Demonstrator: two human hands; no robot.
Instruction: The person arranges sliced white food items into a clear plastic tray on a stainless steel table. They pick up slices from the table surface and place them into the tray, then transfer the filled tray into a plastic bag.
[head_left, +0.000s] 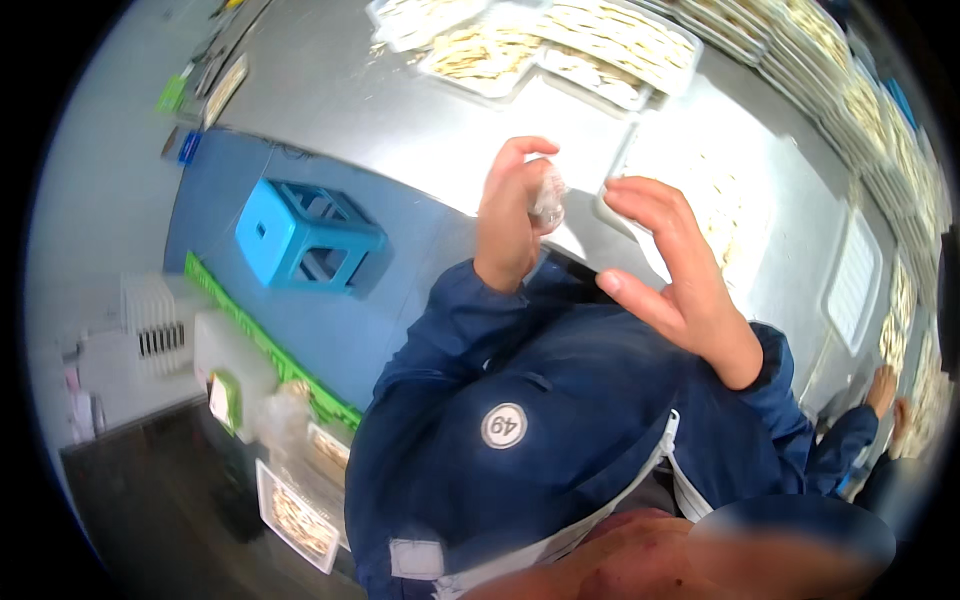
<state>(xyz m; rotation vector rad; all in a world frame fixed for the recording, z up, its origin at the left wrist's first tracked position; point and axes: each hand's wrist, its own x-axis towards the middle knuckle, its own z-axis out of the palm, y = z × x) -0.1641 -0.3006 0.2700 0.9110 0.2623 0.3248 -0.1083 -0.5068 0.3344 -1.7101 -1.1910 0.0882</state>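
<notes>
My left hand (506, 214) is raised over the near edge of the steel table (345, 97), its fingers curled around a crumpled piece of clear plastic film (552, 196). To its right, my right hand (686, 281) holds nothing. Its thumb and fingers are spread apart, pointing left towards the film. Just beyond the right hand lies a pale tray (637, 142) with thin, light slices in it, partly washed out by glare. Farther back on the table, several plastic trays (517, 86) hold pale, strip-like pieces, some of them overlapping.
Stacked filled trays (832, 112) line the far right, near a white slatted tray (855, 281). Another person's hand (883, 390) is at the lower right. On the blue floor to the left stand a blue plastic stool (300, 232) and a green plastic barrier (255, 337).
</notes>
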